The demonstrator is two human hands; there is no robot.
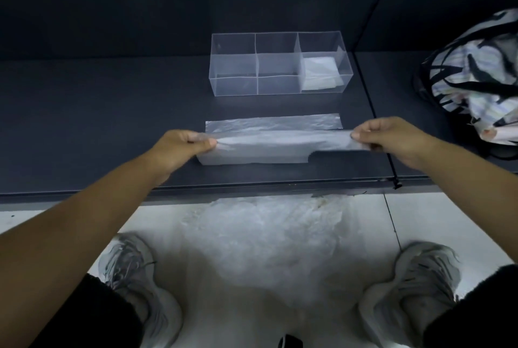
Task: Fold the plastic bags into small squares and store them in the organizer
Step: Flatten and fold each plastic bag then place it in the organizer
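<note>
A translucent plastic bag (pixel 269 146) lies stretched in a long strip on the dark shelf (pixel 98 123). My left hand (pixel 179 148) pinches its left end and my right hand (pixel 392 137) pinches its right end, lifting the near fold slightly above the flat far layer. Behind it stands a clear organizer (pixel 235 67) with three compartments. A folded white bag (pixel 319 73) sits in the right compartment; the left and middle ones look bare.
A heap of loose plastic bags (pixel 266 235) lies on the pale floor between my two grey shoes. A patterned tote bag (pixel 476 81) rests on the shelf at the right. A dark wall backs the shelf.
</note>
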